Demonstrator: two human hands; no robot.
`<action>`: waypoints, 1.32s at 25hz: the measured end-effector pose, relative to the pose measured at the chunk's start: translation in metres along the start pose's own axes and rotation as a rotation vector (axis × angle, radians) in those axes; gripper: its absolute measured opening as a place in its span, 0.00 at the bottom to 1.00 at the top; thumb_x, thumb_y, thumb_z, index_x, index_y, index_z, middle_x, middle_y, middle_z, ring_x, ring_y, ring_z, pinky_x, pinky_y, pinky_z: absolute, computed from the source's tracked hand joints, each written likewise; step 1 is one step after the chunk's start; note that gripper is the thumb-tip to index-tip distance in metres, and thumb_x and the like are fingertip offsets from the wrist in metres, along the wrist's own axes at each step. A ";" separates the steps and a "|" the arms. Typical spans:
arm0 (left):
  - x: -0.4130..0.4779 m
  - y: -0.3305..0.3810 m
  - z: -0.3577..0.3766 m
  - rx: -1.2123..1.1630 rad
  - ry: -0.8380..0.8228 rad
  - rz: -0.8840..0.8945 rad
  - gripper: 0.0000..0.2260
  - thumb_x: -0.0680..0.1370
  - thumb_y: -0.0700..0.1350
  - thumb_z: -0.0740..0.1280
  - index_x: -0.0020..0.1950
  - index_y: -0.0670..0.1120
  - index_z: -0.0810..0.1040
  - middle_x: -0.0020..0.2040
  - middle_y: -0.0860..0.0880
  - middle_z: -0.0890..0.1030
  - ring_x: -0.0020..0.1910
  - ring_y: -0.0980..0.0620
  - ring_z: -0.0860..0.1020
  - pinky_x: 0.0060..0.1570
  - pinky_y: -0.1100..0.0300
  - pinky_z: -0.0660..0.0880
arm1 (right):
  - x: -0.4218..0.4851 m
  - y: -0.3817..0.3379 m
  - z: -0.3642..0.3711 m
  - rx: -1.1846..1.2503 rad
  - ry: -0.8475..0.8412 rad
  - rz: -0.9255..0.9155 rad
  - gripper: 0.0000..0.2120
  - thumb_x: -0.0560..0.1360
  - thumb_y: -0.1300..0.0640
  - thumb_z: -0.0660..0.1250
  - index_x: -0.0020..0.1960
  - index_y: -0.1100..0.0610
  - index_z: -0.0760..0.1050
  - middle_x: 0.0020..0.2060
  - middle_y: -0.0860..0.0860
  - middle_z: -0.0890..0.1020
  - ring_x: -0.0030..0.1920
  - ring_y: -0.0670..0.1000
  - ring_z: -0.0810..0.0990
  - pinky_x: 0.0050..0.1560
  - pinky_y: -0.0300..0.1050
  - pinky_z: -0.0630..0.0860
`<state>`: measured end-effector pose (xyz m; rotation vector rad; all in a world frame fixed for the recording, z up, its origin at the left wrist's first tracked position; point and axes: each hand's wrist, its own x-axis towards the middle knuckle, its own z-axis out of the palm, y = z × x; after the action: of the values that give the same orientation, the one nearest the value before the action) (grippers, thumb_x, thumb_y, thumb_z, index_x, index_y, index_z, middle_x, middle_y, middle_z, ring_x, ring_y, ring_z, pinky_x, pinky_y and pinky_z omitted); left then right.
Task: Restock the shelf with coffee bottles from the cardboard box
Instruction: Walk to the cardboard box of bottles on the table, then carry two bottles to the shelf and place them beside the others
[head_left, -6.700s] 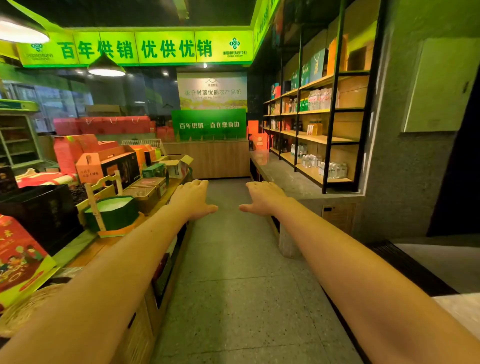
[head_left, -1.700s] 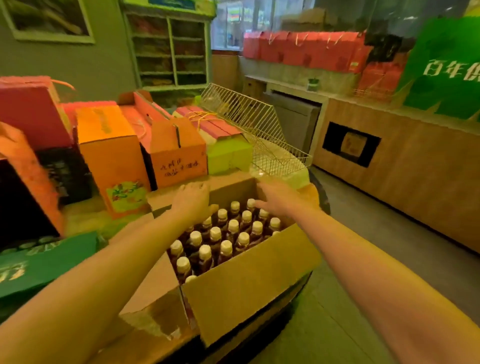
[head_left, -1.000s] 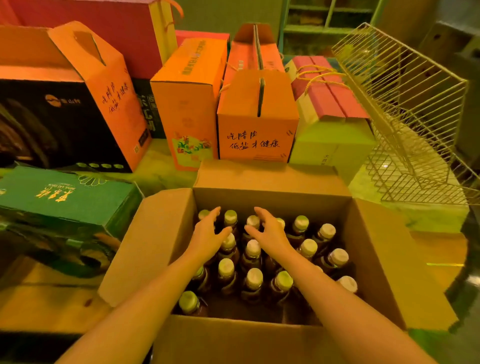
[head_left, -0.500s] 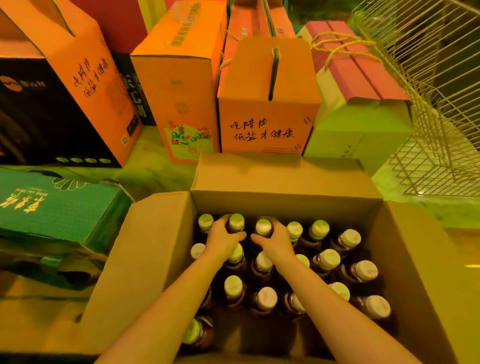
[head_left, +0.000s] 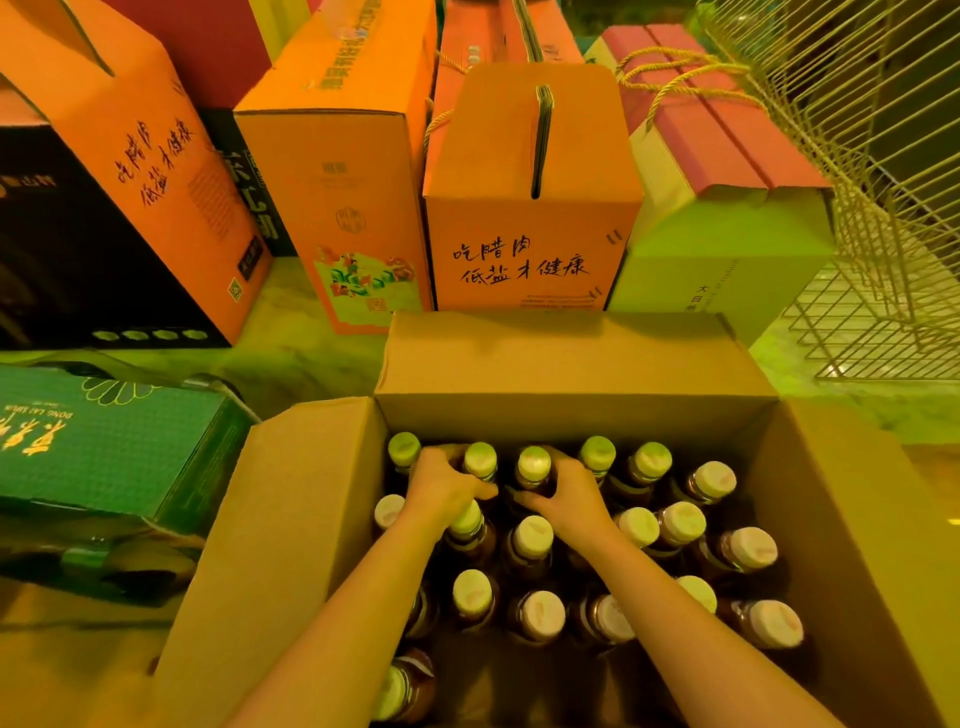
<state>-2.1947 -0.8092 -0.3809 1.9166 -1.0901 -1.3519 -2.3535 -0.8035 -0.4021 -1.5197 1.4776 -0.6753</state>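
Two hands, left (head_left: 441, 488) and right (head_left: 566, 493), each curled round a back-row bottle (head_left: 534, 467) neck in the box (head_left: 571, 358); full, likely heavy, slick — grip below cap.

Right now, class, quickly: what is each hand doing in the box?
Left hand: closed round the neck of a coffee bottle in the back row.
Right hand: closed round the neighbouring bottle.
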 end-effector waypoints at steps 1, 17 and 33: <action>0.000 0.001 0.001 0.026 0.000 0.011 0.22 0.66 0.32 0.75 0.60 0.38 0.78 0.56 0.42 0.81 0.58 0.46 0.77 0.52 0.57 0.71 | -0.001 0.001 0.002 -0.006 0.023 -0.010 0.20 0.68 0.61 0.75 0.58 0.59 0.75 0.52 0.50 0.81 0.54 0.47 0.77 0.54 0.42 0.72; -0.065 0.034 -0.011 0.147 0.236 0.525 0.20 0.70 0.46 0.74 0.61 0.45 0.78 0.54 0.51 0.81 0.55 0.53 0.78 0.50 0.64 0.71 | -0.035 -0.076 -0.032 0.102 0.207 -0.156 0.15 0.68 0.61 0.75 0.53 0.56 0.77 0.44 0.45 0.80 0.47 0.45 0.78 0.44 0.29 0.72; -0.278 0.240 0.092 0.024 -0.773 1.200 0.04 0.73 0.39 0.70 0.43 0.48 0.78 0.34 0.53 0.78 0.33 0.65 0.76 0.35 0.72 0.70 | -0.312 -0.175 -0.243 -0.008 1.032 -0.089 0.11 0.70 0.59 0.72 0.52 0.57 0.78 0.45 0.50 0.83 0.45 0.41 0.81 0.45 0.33 0.76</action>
<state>-2.3993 -0.6957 -0.0839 0.3662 -2.0932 -1.2472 -2.5215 -0.5710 -0.0786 -1.2738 2.1303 -1.6641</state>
